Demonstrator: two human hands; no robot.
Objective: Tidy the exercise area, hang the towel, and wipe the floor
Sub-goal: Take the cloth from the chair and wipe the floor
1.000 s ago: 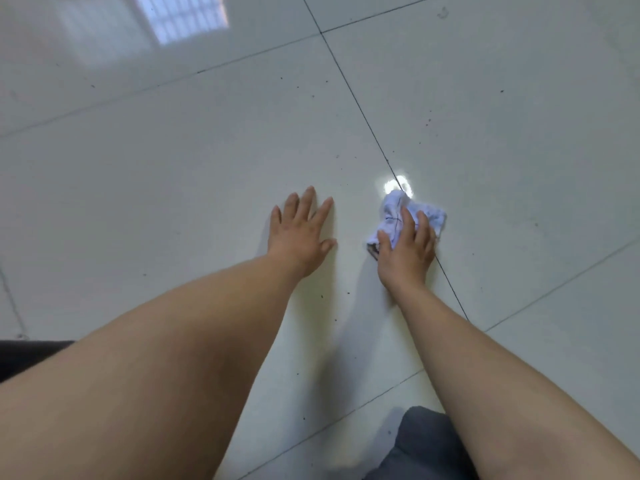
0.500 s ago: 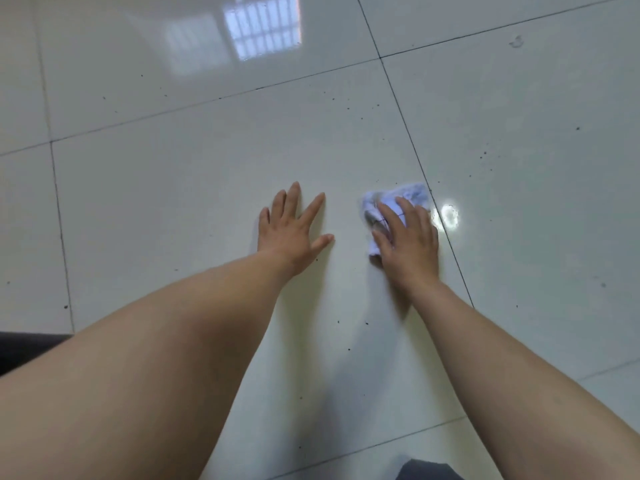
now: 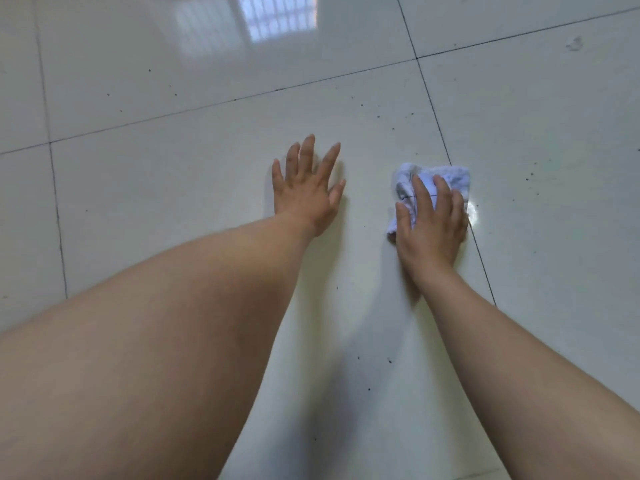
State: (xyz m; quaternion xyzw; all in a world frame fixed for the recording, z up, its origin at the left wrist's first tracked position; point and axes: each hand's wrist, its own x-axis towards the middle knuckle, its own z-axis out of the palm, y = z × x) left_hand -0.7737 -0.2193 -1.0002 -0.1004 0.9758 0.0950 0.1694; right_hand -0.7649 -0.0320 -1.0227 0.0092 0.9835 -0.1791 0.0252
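A crumpled white cloth [image 3: 446,176] lies on the glossy pale tiled floor [image 3: 173,188], right of centre beside a dark grout line. My right hand [image 3: 431,220] presses flat on top of the cloth with straight fingers, covering its near half. My left hand [image 3: 306,190] rests flat on the bare tile to the left of the cloth, fingers spread, holding nothing. Both forearms reach in from the bottom of the view.
Small dark specks of dirt [image 3: 377,116] are scattered over the tiles, mostly beyond and to the right of the cloth. Grout lines [image 3: 433,109] cross the floor. A window reflection [image 3: 277,15] shines at the top.
My right hand has slid the cloth leftwards, then a little back towards the grout line. The left hand stays planted on the tile. The view has shifted forward.
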